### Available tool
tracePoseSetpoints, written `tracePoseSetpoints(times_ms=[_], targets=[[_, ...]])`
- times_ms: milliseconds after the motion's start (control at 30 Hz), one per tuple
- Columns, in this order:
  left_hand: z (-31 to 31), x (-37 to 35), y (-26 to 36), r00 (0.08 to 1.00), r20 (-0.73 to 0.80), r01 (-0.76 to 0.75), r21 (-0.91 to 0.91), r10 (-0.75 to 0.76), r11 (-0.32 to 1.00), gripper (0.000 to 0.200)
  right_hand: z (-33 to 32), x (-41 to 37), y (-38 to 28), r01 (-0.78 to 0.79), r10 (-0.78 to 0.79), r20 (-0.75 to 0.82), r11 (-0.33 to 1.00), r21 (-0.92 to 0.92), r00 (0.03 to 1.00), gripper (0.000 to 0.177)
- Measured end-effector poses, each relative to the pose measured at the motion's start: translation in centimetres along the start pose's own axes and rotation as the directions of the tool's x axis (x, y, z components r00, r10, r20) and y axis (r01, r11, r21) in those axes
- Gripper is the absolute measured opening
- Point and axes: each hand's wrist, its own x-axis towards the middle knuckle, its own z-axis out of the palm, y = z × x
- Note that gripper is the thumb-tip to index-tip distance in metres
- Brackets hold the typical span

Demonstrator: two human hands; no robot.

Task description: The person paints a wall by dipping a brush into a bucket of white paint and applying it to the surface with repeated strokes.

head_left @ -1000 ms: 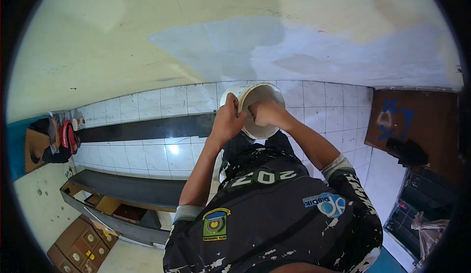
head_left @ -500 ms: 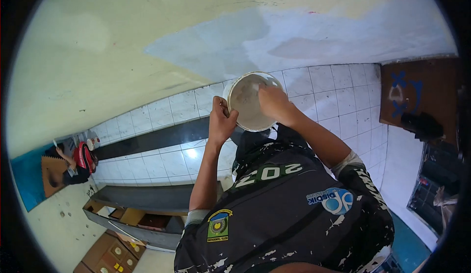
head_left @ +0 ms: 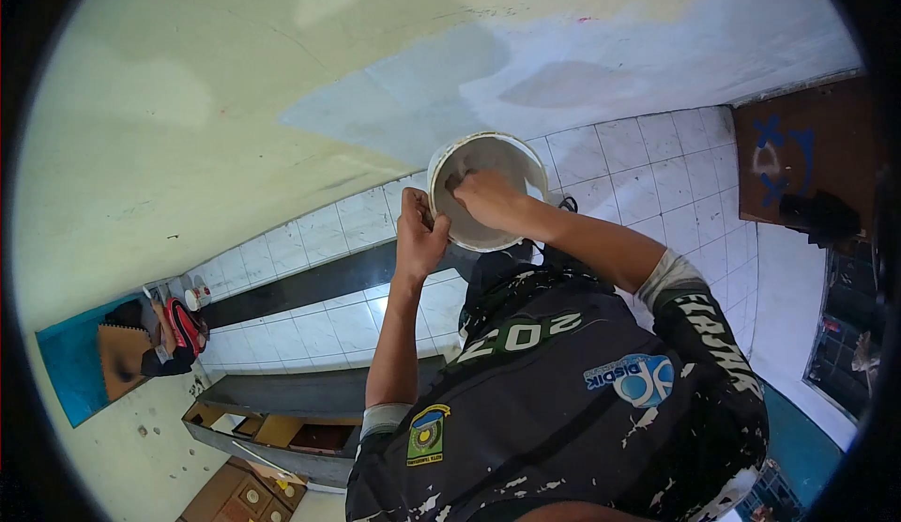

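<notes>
Pale wall and white tiled floor lay behind one bucket, held just above the centre of the frame.
Its bottom was covered by the two hands. The left hand had its fingers curled tight over the rim. The right hand reached inside with bent fingers, and I could not tell if they held something. One red and dark shape at the left edge was too small to make out.

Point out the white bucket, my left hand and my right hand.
white bucket (head_left: pixel 511 161), head view, inner wall.
left hand (head_left: pixel 416 233), head view, back of hand.
right hand (head_left: pixel 488 200), head view, knuckles.
</notes>
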Motion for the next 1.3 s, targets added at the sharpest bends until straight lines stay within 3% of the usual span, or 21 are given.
tracePoseSetpoints(times_ms=[67, 100, 167, 300, 367, 467, 633, 700, 767, 900, 967, 1000, 1033, 1067, 1100, 1133, 1233, 1300], targets=[[-0.6, 0.4, -1.1, 1.000, 0.003, -0.024, 0.035, 0.024, 0.999, 0.024, 1.1, 0.0, 0.3, 0.139, -0.119, 0.187, 0.985, -0.101, 0.975, 0.015], [-0.7, 0.5, -1.3, 0.999, 0.007, -0.048, 0.068, 0.047, 0.997, 0.024, 1.2, -0.1, 0.4, 0.138, -0.118, 0.184, 0.985, -0.102, 0.976, 0.015], [-0.6, 0.6, -1.6, 1.000, 0.013, -0.014, 0.046, 0.013, 0.999, 0.024, 1.4, -0.4, 0.8, 0.361, -0.252, 0.372, 0.896, -0.259, 0.894, 0.018], [0.4, 0.6, -2.2, 0.999, 0.033, -0.001, 0.022, 0.000, 1.000, 0.023, -1.5, -0.4, 0.3, 0.463, -0.235, 0.524, 0.809, -0.362, 0.819, 0.015], [0.9, 0.5, -1.5, 0.999, 0.044, 0.030, 0.002, -0.030, 1.000, 0.024, -2.4, -0.2, 0.2, 0.339, -0.053, 0.627, 0.876, -0.345, 0.777, 0.019], [1.1, 0.6, 0.2, 0.998, 0.049, 0.031, 0.010, -0.031, 0.999, 0.024, -2.2, -1.3, 2.0, 0.278, 0.005, 0.548, 0.858, -0.433, 0.837, 0.018], [1.2, 1.3, 0.9, 0.998, 0.053, -0.031, 0.092, 0.026, 0.995, 0.028, -8.1, -0.9, 1.9, 0.222, 0.062, 0.561, 0.878, -0.425, 0.826, 0.019], [1.6, 1.3, 2.6, 0.998, 0.054, -0.049, 0.201, 0.039, 0.978, 0.030, -8.7, -0.9, 2.1, 0.186, 0.087, 0.548, 0.887, -0.424, 0.832, 0.020], [1.9, 1.5, 2.8, 0.996, 0.073, -0.064, 0.244, 0.047, 0.968, 0.031, -8.9, -0.9, 2.7, 0.027, 0.143, 0.399, 0.920, -0.392, 0.906, 0.014], [2.5, 1.7, 2.8, 0.997, 0.055, -0.064, 0.273, 0.050, 0.960, 0.032, -11.2, -2.8, 5.1, 0.045, 0.105, 0.396, 0.935, -0.353, 0.912, 0.022], [2.7, 1.6, 2.5, 1.000, 0.022, -0.025, 0.259, 0.020, 0.966, 0.031, -13.1, -4.1, 6.7, -0.272, 0.232, 0.559, 0.962, -0.013, 0.796, 0.023], [3.0, 1.6, 2.5, 1.000, -0.007, 0.016, 0.244, -0.014, 0.970, 0.031, -13.8, -5.5, 8.1, -0.270, 0.235, 0.552, 0.963, -0.018, 0.800, 0.023], [3.1, 1.7, 2.5, 1.000, -0.008, 0.005, 0.243, -0.003, 0.970, 0.031, -14.3, -7.3, 9.4, -0.435, 0.227, 0.588, 0.868, 0.240, 0.776, 0.027], [3.4, 1.6, 2.5, 1.000, -0.020, 0.004, 0.225, 0.000, 0.974, 0.031, -14.8, -9.0, 10.6, -0.565, 0.204, 0.620, 0.681, 0.466, 0.757, 0.034], [3.7, 1.5, 2.5, 0.999, -0.031, 0.002, 0.207, 0.005, 0.978, 0.030, -14.4, -10.8, 11.7, -0.562, 0.211, 0.611, 0.684, 0.465, 0.763, 0.034], [4.1, 1.5, 2.6, 0.999, -0.027, -0.013, 0.206, 0.019, 0.978, 0.030, -13.3, -12.8, 12.8, -0.604, 0.214, 0.587, 0.501, 0.620, 0.780, 0.035], [5.8, 1.8, 2.1, 0.999, -0.019, 0.051, 0.126, -0.049, 0.991, 0.030, -10.5, -17.9, 14.1, -0.525, 0.187, 0.531, -0.083, 0.847, 0.827, 0.035], [7.4, 2.6, 0.8, 0.996, -0.001, 0.085, 0.022, -0.085, 0.996, 0.031, -7.4, -20.9, 15.0, -0.416, 0.206, 0.484, -0.301, 0.858, 0.850, 0.039]])
